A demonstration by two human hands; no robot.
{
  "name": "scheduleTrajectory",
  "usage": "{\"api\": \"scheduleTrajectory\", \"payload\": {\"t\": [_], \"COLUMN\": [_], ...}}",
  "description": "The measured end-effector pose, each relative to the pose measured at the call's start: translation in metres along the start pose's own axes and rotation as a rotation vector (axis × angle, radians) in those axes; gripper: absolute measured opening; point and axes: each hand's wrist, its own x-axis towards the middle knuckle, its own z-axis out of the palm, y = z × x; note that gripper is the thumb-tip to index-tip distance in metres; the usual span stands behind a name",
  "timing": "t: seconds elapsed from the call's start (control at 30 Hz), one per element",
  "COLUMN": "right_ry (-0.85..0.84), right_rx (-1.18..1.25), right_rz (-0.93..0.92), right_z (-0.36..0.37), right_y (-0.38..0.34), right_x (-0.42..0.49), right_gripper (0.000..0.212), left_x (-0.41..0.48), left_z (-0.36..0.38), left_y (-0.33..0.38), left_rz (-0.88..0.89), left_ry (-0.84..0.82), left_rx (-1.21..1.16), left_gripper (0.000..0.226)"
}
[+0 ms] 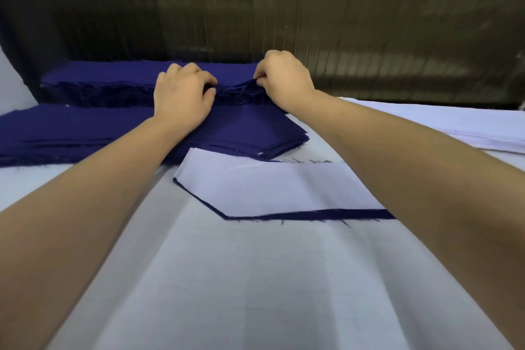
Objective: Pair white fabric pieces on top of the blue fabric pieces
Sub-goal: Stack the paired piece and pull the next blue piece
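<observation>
Here, a white-covered bench (pixel 255 278) fills the view. Two piles of blue fabric lie at its far left: a nearer blue stack (pixel 71 128) and, behind it, a far blue stack (pixel 99 77). At mid-bench a white piece (pixel 270 187) lies on a blue piece (pixel 355 214), whose edge shows along the near side. A white stack (pixel 488 133) sits far right. The left hand (pixel 184 94) and right hand (pixel 284 77), fingers curled, pinch the far blue stack's near edge.

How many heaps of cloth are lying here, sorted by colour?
Blue stacks: 2 (far blue stack, pinched by left hand and right hand; near blue stack)
White stacks: 1 (white stack)
White-on-blue pairs: 1 (white-on-blue pair)
Total: 4
</observation>
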Motion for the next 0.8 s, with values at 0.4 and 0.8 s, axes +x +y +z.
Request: {"api": "scheduleTrajectory", "payload": {"t": [0.4, 0.8], "right_ry": [0.085, 0.085], "right_rx": [0.319, 0.378], "right_rz": [0.065, 0.021], "right_z": [-0.005, -0.014], "right_y": [-0.002, -0.018], "right_x": [0.005, -0.018], "right_gripper": [0.007, 0.006], "left_x": [0.0, 0.0], "left_z": [-0.001, -0.008], "left_y": [-0.008, -0.01], "left_rz": [-0.027, -0.22], "left_ry": [0.051, 0.088], "left_rx": [-0.059, -0.123], "left_gripper": [0.039, 0.042]}}
